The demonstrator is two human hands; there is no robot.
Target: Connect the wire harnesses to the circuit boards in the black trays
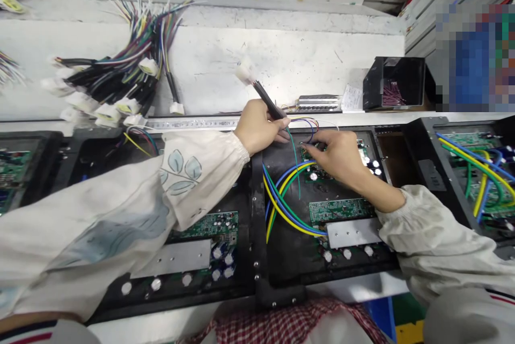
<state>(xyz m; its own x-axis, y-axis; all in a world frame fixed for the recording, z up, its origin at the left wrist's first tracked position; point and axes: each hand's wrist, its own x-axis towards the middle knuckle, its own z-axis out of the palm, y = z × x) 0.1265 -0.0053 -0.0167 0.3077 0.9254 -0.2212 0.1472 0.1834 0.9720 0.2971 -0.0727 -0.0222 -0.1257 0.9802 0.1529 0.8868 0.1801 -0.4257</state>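
My left hand is closed around a black-sleeved wire harness, whose white connector points up and away. From the other end thin coloured wires fan out, and a green one hangs down over the black housing. Just right of it, my right hand pinches with thumb and forefinger beside these wire ends, above a green circuit board; what sits between the fingertips is too small to make out. Thick blue, yellow and green cables curve across the housing, left of a silver heat sink plate.
A pile of similar wire harnesses lies on the white shelf at back left. Behind the housings runs a steel ruler. A black bin with small dark red pieces stands at back right. More housings with boards flank this one.
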